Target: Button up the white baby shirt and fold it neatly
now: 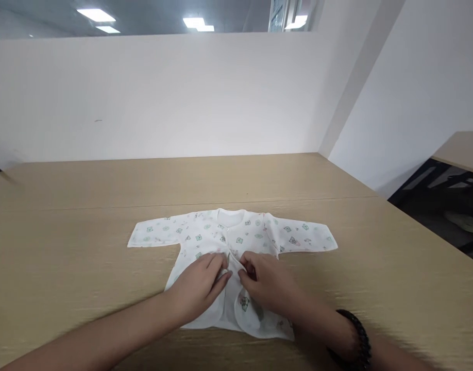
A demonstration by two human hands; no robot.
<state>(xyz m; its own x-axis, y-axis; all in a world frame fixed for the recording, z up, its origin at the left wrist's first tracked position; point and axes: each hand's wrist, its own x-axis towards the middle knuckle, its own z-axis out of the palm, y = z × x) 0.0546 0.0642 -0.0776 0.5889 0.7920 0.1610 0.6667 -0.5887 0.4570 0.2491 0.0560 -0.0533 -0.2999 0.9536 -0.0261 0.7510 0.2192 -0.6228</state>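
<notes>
A small white baby shirt (pixel 205 232) with a green and brown animal print lies face up, its long sleeves spread out to both sides. It is closed near the neckline, while its front edges part lower down. My left hand (pixel 205 281) pinches the front edge on the left side of the opening. On the other side, my right hand (pixel 265 278) has its fingers closed on the opposite front edge, which is lifted and folded a little. Whatever fastening lies under my fingertips is hidden.
The shirt rests on a wood-grain table (pixel 85 268) with a seam running across it. A white partition (pixel 163 98) stands behind. At the right, beyond the table's edge, are another tabletop (pixel 462 149) and a dark space beneath it. A black beaded bracelet (pixel 362 340) circles my right wrist.
</notes>
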